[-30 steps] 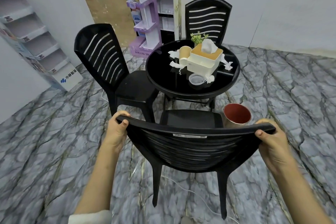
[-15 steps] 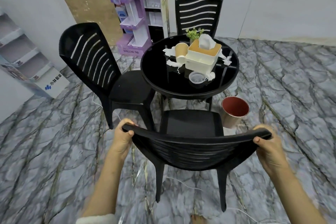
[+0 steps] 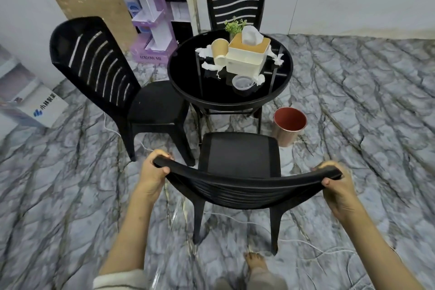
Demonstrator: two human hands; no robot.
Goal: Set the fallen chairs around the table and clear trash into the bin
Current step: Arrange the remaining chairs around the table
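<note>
I hold the near chair (image 3: 237, 155) by the top rail of its back. My left hand (image 3: 154, 172) wraps the left end, with the fingers curled over the rail and the thumb under it. My right hand (image 3: 334, 186) grips the right end in the same way. The chair stands upright at 6 o'clock of the round black table (image 3: 188, 82), with its seat facing the table. Two other black chairs are upright, the left chair (image 3: 94, 59) at 9 o'clock and the far chair (image 3: 235, 0) at 12 o'clock.

I judge the chair step is almost finished. It may need a small push toward 12 o'clock before I let go.

Next comes the trash. Around the tissue box (image 3: 247, 56) I see a tipped paper cup (image 3: 220, 50), crumpled tissues (image 3: 210, 66) and a clear plastic container (image 3: 243, 82). The copper bin (image 3: 289, 125) stands open on the floor at 5 o'clock of the table, near my chair. These pieces are light, so I must pinch them firmly and carry them low.
</note>
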